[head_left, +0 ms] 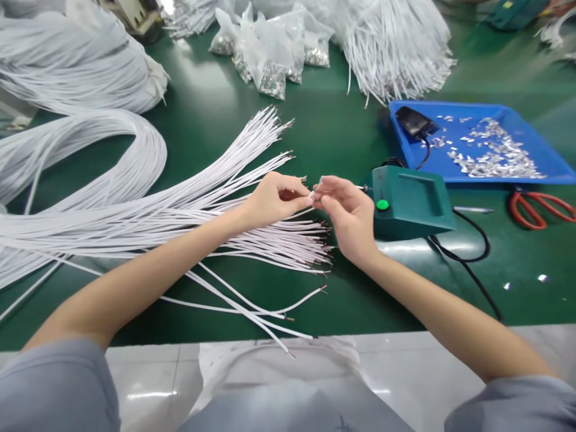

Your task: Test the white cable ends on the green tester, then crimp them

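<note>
My left hand (278,199) pinches a white wire near its end, thumb against forefinger, above a fanned bundle of white wires (216,222). Just to its right, my right hand (350,217) is closed with its fingertips at the same wire end, and the two hands almost touch. What sits between the right fingertips is too small to make out. Copper strands show at the stripped ends of the bundle. Beside the right hand stands a green machine (414,201) with a round green button and a thin metal shaft pointing at the hand.
A blue tray (477,107) holds many small metal pieces and a black adapter (416,123). Red-handled scissors (540,209) and a black cable (470,258) lie at right. Bags of metal parts (274,51) and more wire bundles (400,54) stand behind. Loose wires (252,312) lie near the front edge.
</note>
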